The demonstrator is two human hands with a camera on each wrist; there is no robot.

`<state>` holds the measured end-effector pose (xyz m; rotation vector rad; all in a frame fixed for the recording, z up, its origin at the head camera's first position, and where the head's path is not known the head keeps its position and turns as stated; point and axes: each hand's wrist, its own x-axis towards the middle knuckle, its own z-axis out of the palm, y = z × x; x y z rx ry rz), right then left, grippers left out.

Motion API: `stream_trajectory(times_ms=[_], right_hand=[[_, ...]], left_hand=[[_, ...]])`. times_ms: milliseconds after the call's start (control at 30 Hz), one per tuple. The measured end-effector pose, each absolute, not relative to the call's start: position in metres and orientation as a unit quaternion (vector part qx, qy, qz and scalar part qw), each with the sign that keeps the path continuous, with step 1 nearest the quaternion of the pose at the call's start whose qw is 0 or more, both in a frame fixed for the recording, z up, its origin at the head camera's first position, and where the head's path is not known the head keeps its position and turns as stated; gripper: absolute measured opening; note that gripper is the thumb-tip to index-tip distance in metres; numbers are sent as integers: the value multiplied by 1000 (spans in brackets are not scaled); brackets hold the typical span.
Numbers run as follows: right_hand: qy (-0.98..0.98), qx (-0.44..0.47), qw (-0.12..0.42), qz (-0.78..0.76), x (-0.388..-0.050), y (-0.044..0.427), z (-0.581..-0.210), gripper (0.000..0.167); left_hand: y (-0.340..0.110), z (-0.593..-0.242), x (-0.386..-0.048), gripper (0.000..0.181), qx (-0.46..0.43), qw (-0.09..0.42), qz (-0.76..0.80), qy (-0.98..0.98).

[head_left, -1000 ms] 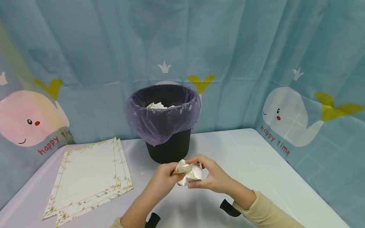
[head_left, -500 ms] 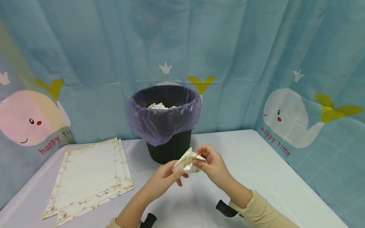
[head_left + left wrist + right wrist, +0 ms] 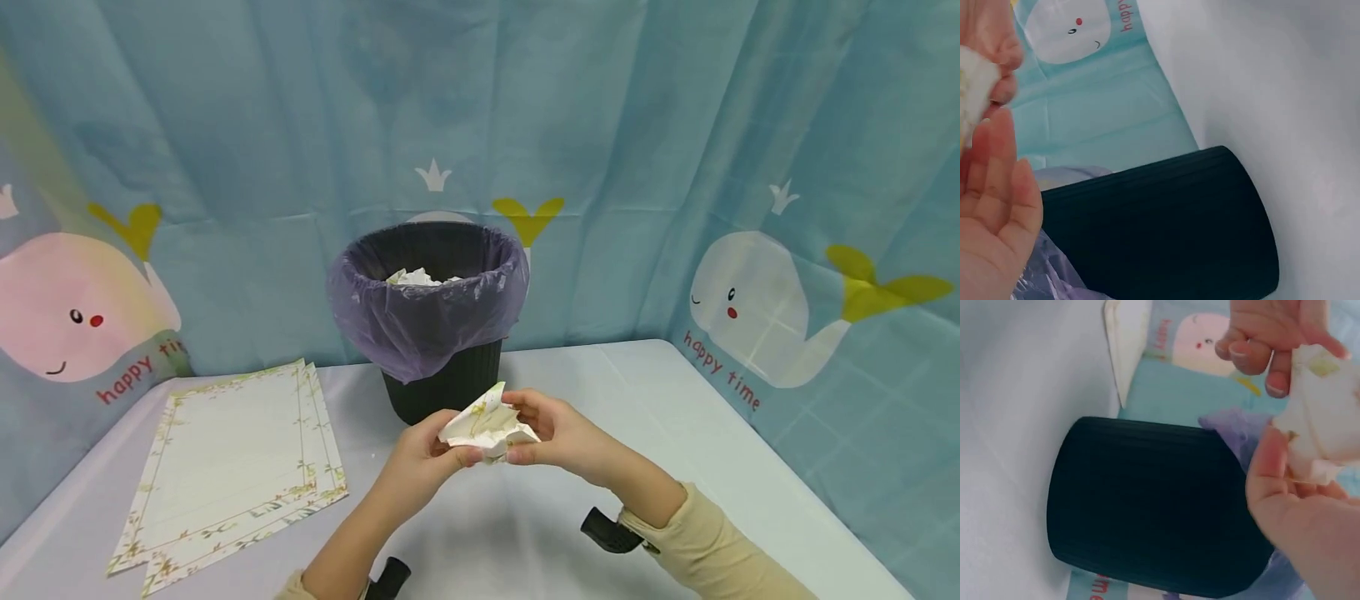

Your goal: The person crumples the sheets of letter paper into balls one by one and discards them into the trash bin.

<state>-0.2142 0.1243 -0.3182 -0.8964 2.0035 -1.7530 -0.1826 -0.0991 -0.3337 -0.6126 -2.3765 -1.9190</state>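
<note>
A crumpled sheet of paper [image 3: 483, 427], white with a green and yellow printed border, is held between both hands above the table, in front of the bin. My left hand [image 3: 424, 458] grips its left side with the thumb in front. On the other side, my right hand [image 3: 562, 435] pinches the paper's right edge between thumb and fingers. The right wrist view shows the folded paper [image 3: 1322, 412] against the right thumb, with the left hand [image 3: 1266, 334] behind it. Only a corner of the paper [image 3: 974, 87] appears in the left wrist view.
Beyond the hands stands a dark bin [image 3: 442, 392] lined with a purple bag [image 3: 431, 329]; crumpled paper [image 3: 415, 277] shows inside. Flat sheets with floral borders [image 3: 232, 467] overlap on the white table [image 3: 720, 483] at left. A blue whale-print curtain [image 3: 600, 125] surrounds the table.
The compact wad has been turned in the hands and now looks looser, with a pointed flap upward. The right hand rose, then came slightly down. Bin and flat sheets stay put.
</note>
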Motion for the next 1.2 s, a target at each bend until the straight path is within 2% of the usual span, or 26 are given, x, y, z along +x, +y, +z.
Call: stream_trajectory(times_ms=[67,167,300,433,600,733,833,933,1000,1133,1200], right_hand=[[709,-311,152,-614,-215,123,-317,62],[730,-309,104,-601,-215,118,-318,54],[757,-319,59,-568,-213,113,-319,53],[745,-354,95,-557,-214,117,-318,68],[702,-408,172,-558,-218,127,-317,84],[699,-439,148,-544,-219,126,-319,79],[708,-432,126,-544,-218,124,-318,86],[709,-426,131,-546,-218,124,-318,99],[710,-432,121,-543,-219,123,-318,95],[724,-428,65,-537,-217,119,-320,69],[734,-414,36,-537,-215,118,-320,63]], left_hand=[[-98,-333,-183,41,-193,17,-617,-763],[-94,-333,-183,47,-180,32,-623,-760],[-91,-333,-185,44,-160,45,-647,-744],[-95,-331,-187,41,-140,31,-679,-720],[-108,-331,-191,47,-167,-24,-692,-702],[-113,-332,-192,48,-233,-48,-697,-677],[-112,-333,-193,47,-265,-50,-696,-665],[-112,-334,-195,44,-277,-65,-692,-664],[-112,-335,-196,44,-274,-77,-686,-670],[-109,-333,-194,52,-244,-87,-677,-689],[-108,-332,-192,60,-245,-91,-670,-695]])
